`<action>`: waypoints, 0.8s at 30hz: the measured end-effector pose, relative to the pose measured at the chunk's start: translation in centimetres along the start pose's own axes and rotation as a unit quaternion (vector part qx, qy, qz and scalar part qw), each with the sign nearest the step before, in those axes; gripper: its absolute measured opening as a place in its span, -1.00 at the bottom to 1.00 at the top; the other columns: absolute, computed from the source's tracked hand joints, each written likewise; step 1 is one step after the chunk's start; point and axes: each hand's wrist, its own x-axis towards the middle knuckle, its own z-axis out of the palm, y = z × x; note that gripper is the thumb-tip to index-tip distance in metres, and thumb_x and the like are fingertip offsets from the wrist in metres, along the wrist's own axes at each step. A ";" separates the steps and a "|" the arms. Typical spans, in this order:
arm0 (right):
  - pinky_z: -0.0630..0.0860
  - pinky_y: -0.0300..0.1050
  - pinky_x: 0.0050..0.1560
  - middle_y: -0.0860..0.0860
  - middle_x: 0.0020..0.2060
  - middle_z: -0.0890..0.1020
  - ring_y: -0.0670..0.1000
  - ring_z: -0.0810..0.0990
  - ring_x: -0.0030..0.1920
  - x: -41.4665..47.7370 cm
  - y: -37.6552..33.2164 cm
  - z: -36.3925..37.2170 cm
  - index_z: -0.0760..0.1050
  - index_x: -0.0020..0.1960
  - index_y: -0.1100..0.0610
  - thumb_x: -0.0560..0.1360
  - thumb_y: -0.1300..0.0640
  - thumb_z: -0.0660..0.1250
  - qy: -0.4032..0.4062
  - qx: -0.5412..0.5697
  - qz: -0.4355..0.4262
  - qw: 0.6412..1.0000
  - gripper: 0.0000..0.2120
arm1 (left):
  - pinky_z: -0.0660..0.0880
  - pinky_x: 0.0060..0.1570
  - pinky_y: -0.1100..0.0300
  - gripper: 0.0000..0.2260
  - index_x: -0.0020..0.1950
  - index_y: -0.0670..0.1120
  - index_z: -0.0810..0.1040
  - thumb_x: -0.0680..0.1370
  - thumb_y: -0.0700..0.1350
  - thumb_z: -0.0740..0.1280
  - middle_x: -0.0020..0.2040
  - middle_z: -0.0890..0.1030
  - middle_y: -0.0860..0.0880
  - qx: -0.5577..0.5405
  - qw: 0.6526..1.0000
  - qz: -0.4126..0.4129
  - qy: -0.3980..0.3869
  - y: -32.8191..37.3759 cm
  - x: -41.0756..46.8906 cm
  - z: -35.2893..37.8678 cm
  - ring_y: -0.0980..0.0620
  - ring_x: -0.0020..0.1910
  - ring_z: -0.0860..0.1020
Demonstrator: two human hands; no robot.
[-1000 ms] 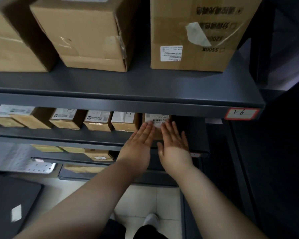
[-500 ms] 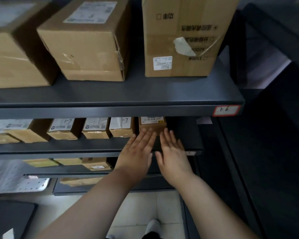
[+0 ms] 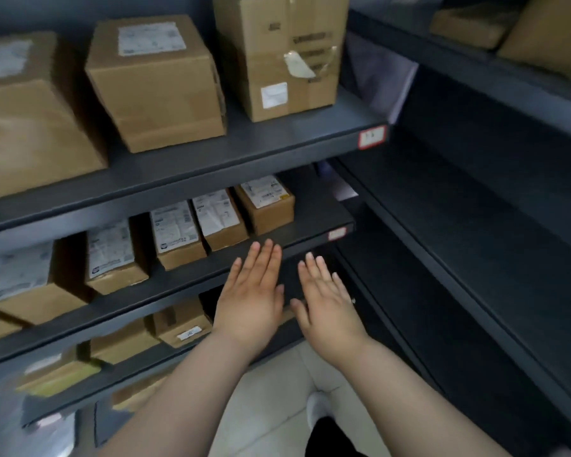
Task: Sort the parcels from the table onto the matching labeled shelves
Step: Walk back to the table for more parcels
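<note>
Reads as the tail end of a placing step: left hand point(image 3: 249, 291) and right hand point(image 3: 327, 301) both flat, fingers straight, gripping nothing, centre frame just in front of the middle shelf point(image 3: 192, 278) edge, apart from the small parcel point(image 3: 267, 206) sitting at the right end of that shelf's row, just beside its neighbour point(image 3: 220, 221). Then, likely: over to the desk (not in view), pick another parcel, check its label against shelf markers like the red-bordered tag point(image 3: 337, 233) right of the hands.
</note>
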 end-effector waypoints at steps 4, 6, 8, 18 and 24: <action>-0.26 -0.07 0.50 -0.10 0.41 -0.31 -0.12 -0.39 0.43 -7.3 -2.0 0.8 -0.21 0.54 0.09 0.55 -0.16 -0.21 0.032 -0.020 0.097 0.995 -0.37 | -0.24 0.48 0.10 -0.47 0.54 -0.05 -0.23 0.66 0.01 -0.04 0.56 -0.21 0.01 -0.001 0.995 0.095 -0.008 0.4 -3.9 0.4 0.09 0.48 -0.30; -0.26 -0.08 0.50 -0.11 0.41 -0.29 -0.12 -0.37 0.43 -11.3 -2.6 0.5 -0.19 0.54 0.10 0.57 -0.14 -0.18 0.054 -0.024 0.153 0.987 -0.39 | -0.24 0.48 0.10 -0.47 0.54 -0.04 -0.24 0.66 0.01 -0.05 0.55 -0.22 0.02 -0.009 0.988 0.151 -0.012 1.8 -6.0 0.5 0.09 0.48 -0.30; -0.28 -0.10 0.49 -0.11 0.41 -0.30 -0.12 -0.36 0.44 -15.3 -2.9 -0.3 -0.18 0.54 0.09 0.64 -0.07 -0.05 0.080 -0.019 0.205 0.975 -0.42 | -0.27 0.47 0.12 -0.48 0.53 -0.03 -0.25 0.66 0.02 -0.05 0.52 -0.26 0.06 -0.025 0.980 0.198 -0.014 3.9 -8.1 0.7 0.12 0.45 -0.33; -0.27 -0.12 0.48 -0.05 0.52 -0.22 -0.16 -0.38 0.41 -37.8 -3.6 -1.3 -0.20 0.55 0.09 0.64 -0.05 -0.02 0.188 -0.018 0.441 0.877 -0.41 | -0.35 0.39 0.14 -0.49 0.44 -0.01 -0.32 0.66 0.01 -0.03 0.49 -0.27 0.08 -0.039 0.884 0.465 -0.020 16.7 -20.9 2.1 0.10 0.43 -0.36; -0.28 -0.15 0.46 -0.12 0.44 -0.32 -0.16 -0.39 0.41 -54.9 -5.3 -0.4 -0.23 0.54 0.07 0.64 -0.06 -0.03 0.237 -0.027 0.560 0.794 -0.41 | -0.35 0.39 0.14 -0.48 0.47 0.00 -0.32 0.66 0.01 -0.04 0.47 -0.31 0.09 -0.050 0.814 0.578 -0.034 26.9 -33.4 3.0 0.10 0.41 -0.38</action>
